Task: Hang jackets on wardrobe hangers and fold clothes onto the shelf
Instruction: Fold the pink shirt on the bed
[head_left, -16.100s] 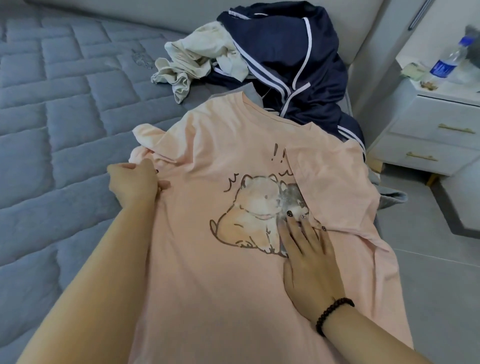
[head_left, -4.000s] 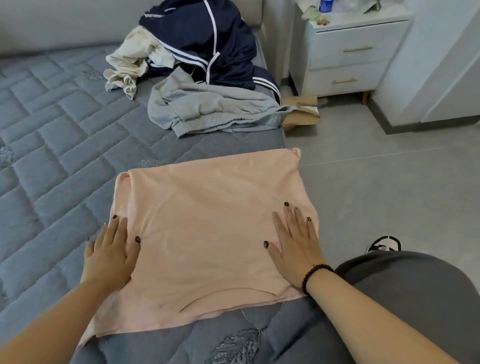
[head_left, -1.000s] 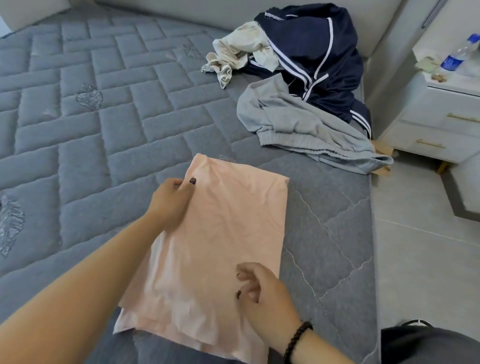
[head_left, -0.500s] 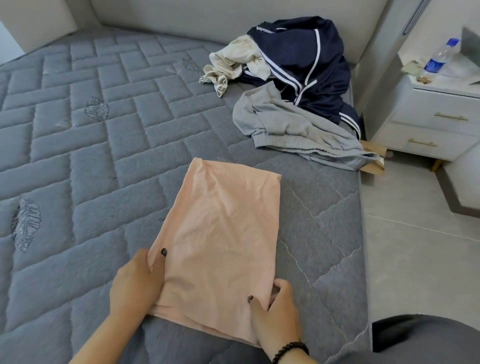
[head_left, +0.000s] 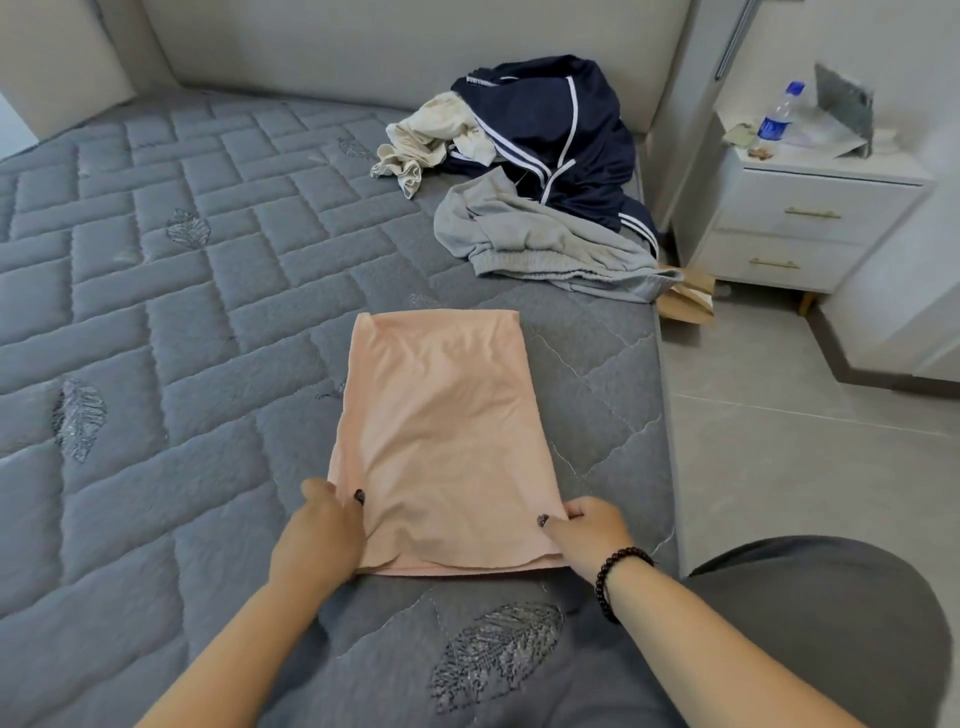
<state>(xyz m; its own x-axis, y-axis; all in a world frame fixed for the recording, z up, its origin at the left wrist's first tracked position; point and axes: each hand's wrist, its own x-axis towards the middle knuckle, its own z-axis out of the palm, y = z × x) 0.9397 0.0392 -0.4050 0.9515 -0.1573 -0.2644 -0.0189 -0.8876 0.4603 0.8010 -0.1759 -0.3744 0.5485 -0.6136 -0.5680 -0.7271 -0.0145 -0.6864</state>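
A peach T-shirt (head_left: 441, 431), folded into a long narrow rectangle, lies flat on the grey quilted mattress (head_left: 182, 322). My left hand (head_left: 322, 535) pinches its near left corner, thumb on top of the cloth. My right hand (head_left: 584, 530), with a dark bead bracelet on the wrist, pinches the near right corner the same way. Farther up the bed lie a crumpled grey garment (head_left: 540, 244), a navy jacket with white stripes (head_left: 550, 130) and a cream garment (head_left: 431, 140), all in a loose heap.
A white nightstand (head_left: 800, 223) with gold drawer handles stands right of the bed, with a water bottle (head_left: 776, 119) on top. Brown cardboard (head_left: 688, 301) lies on the tiled floor (head_left: 789, 457) by the bed's edge. A padded headboard (head_left: 389, 47) runs behind.
Both hands have slid a little nearer along the shirt's near corners, and the fold now lies squarer and flatter. The view has tilted up slightly.
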